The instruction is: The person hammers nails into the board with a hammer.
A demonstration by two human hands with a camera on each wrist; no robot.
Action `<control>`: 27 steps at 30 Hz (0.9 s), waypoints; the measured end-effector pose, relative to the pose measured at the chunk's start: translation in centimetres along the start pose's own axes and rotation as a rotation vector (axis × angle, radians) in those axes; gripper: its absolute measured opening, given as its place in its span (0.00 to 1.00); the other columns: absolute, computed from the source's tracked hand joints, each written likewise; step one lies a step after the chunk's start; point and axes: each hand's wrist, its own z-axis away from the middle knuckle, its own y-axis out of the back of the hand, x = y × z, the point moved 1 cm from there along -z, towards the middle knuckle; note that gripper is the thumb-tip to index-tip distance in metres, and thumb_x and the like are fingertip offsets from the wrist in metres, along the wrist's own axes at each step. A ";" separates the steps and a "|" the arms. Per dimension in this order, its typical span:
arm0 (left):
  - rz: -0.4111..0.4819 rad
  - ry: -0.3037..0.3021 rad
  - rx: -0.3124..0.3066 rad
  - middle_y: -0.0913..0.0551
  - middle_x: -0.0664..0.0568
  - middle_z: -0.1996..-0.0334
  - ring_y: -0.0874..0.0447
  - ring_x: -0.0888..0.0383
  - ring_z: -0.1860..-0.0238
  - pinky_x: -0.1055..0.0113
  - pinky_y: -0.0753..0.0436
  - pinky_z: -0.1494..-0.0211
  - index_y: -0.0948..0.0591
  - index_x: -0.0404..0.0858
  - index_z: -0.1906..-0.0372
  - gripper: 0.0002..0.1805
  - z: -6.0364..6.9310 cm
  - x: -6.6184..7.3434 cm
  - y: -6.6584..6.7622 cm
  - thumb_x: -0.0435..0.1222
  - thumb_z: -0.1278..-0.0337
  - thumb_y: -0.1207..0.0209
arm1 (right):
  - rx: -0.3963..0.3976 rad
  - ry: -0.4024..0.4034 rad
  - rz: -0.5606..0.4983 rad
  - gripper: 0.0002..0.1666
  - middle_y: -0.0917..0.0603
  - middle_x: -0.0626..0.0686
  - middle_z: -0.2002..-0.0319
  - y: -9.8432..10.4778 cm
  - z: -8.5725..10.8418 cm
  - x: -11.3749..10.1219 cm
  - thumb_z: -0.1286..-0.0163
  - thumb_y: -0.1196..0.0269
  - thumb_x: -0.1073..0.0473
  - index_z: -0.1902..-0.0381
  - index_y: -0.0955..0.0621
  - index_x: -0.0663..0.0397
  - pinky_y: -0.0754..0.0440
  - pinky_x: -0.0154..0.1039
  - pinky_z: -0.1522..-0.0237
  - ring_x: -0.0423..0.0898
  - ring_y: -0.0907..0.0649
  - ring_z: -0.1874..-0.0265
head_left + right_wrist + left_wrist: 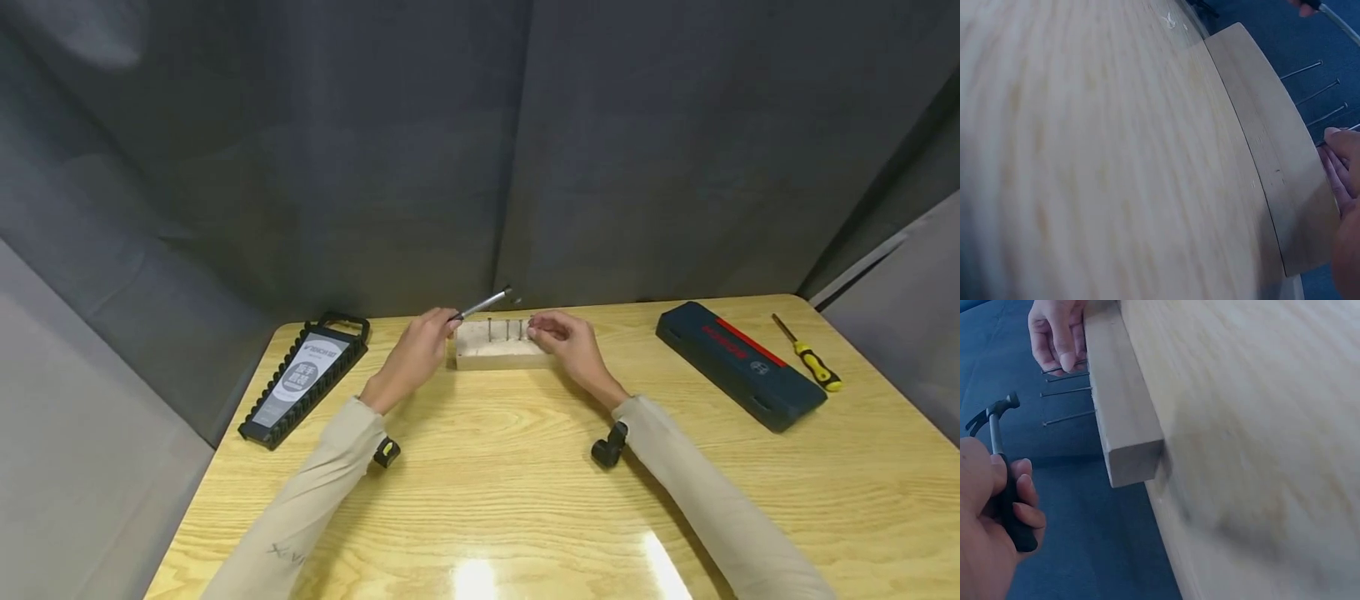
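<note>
My left hand (pixel 415 352) grips the black handle of a claw hammer (pixel 995 434), whose grey shaft and head point up and to the right over a pale wooden block (pixel 501 362). Three thin nails (pixel 1069 417) stand in a row out of the block's top face. At the right end of that row, my right hand (pixel 572 342) pinches another nail (pixel 1054 370) between thumb and fingers. Its point against the wood is hidden by the fingers. In the head view the hammer head is raised above the nails, apart from them.
On the left lies a black wrench rack (pixel 300 379) with a printed label. To the right are a dark blue Bosch case (pixel 738 367) and a yellow-and-black screwdriver (pixel 813 362). Grey curtains (pixel 390 167) hang right behind the table's back edge.
</note>
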 end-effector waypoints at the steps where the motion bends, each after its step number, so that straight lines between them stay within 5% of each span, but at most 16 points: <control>1: -0.008 -0.002 -0.004 0.18 0.41 0.66 0.23 0.53 0.68 0.60 0.19 0.64 0.18 0.25 0.52 0.12 0.2 -0.1 0.0 0.30 0.19 0.49 | 0.001 0.001 0.000 0.14 0.13 0.73 0.52 0.0 0.0 0.0 0.29 0.34 0.74 0.48 0.17 0.77 0.16 0.25 0.53 0.70 0.14 0.50; 10: 0.004 0.027 -0.016 0.17 0.39 0.64 0.23 0.53 0.68 0.61 0.18 0.65 0.18 0.25 0.51 0.12 1.7 -0.7 -0.8 0.29 0.19 0.49 | -0.001 0.014 0.005 0.13 0.13 0.73 0.52 0.3 0.0 0.4 0.28 0.33 0.73 0.48 0.17 0.76 0.15 0.26 0.53 0.70 0.14 0.51; 18: -0.006 0.014 -0.012 0.17 0.40 0.65 0.24 0.55 0.68 0.62 0.20 0.65 0.18 0.25 0.50 0.14 0.9 -0.4 -1.1 0.30 0.18 0.51 | 0.000 0.017 0.003 0.14 0.13 0.72 0.52 0.3 0.0 0.4 0.29 0.33 0.73 0.48 0.17 0.76 0.15 0.26 0.53 0.69 0.14 0.51; 25: 0.030 -0.060 0.150 0.17 0.40 0.63 0.17 0.51 0.66 0.61 0.14 0.63 0.20 0.24 0.44 0.14 -1.0 1.2 -0.5 0.29 0.18 0.51 | 0.002 0.012 -0.005 0.14 0.14 0.73 0.52 0.0 -0.4 1.7 0.28 0.34 0.74 0.47 0.17 0.77 0.15 0.25 0.54 0.71 0.15 0.50; 27: 0.019 -0.077 0.156 0.17 0.39 0.62 0.15 0.48 0.65 0.61 0.12 0.62 0.21 0.23 0.43 0.14 -1.2 1.4 -0.7 0.28 0.19 0.50 | 0.008 0.011 -0.003 0.14 0.14 0.73 0.52 -0.1 -0.7 2.6 0.28 0.34 0.73 0.47 0.17 0.76 0.15 0.25 0.54 0.71 0.15 0.50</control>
